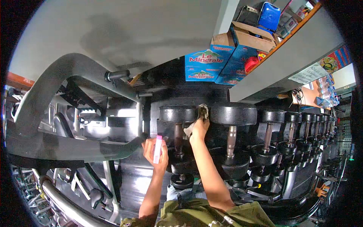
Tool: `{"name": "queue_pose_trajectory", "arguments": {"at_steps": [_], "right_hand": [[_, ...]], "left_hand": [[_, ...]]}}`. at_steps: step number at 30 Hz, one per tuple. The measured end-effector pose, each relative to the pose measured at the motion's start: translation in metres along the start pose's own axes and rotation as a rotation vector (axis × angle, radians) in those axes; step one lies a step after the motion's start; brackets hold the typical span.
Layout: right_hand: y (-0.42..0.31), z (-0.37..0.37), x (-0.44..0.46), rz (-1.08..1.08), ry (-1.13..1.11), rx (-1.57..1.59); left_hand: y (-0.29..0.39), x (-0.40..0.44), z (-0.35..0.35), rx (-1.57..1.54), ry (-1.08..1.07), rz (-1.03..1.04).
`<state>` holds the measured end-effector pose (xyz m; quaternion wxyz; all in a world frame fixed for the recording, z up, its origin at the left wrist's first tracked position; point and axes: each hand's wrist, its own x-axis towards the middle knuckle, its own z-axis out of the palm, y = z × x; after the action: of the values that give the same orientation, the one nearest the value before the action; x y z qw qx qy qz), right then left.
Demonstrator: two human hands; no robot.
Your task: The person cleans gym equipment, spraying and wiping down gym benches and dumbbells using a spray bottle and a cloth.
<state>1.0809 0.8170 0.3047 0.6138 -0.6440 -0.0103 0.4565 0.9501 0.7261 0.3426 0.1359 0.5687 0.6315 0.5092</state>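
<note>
And here at the dumbbells, the right hand (199,130) is reaching in, fingers closed on a crumpled pale cloth (203,110) in the gap between two thick black heads. The cloth sits right beside the head of the nearer-left dumbbell (178,138); whether it's pressing on that rubber, you can't tell from here! Over on the other side, the left hand (155,152) has its fingers curled round a slim, pale container with a pink top (157,148), held up just left of the same dumbbell's handle.

So how far along? The cloth is in among the first pair, and just to its right stands the big dumbbell (231,140), with no hand on it. Beyond that, a line of smaller dumbbells (267,138) runs off to the right, all untouched right now. Which ones are done, the dark surfaces don't reveal, so the count left stays open
</note>
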Motion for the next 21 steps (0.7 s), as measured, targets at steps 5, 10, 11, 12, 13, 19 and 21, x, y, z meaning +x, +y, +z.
{"name": "queue_pose_trajectory", "arguments": {"at_steps": [5,10,11,12,13,19,21], "right_hand": [[-0.008,-0.022,-0.014,0.062,-0.075,-0.065],[-0.021,-0.018,-0.050,-0.961,-0.339,-0.448],[-0.029,-0.014,-0.052,-1.004,-0.376,-0.534],[-0.023,-0.015,-0.041,-1.047,-0.331,-0.539],[-0.018,-0.015,-0.030,-1.089,-0.288,-0.541],[-0.013,-0.016,-0.024,-0.721,-0.214,-0.336],[-0.027,-0.016,-0.031,-1.071,-0.190,-0.614]], "left_hand": [[0.004,-0.007,0.008,0.107,0.049,0.029],[0.006,-0.017,0.005,0.025,0.095,-0.045],[0.006,-0.019,0.004,0.039,0.079,-0.032],[0.005,-0.020,0.004,0.041,0.077,-0.030],[0.003,-0.020,0.004,0.027,0.066,-0.026],[0.002,-0.021,0.002,0.039,0.076,-0.018],[0.001,-0.019,0.003,0.034,0.115,-0.024]]}}
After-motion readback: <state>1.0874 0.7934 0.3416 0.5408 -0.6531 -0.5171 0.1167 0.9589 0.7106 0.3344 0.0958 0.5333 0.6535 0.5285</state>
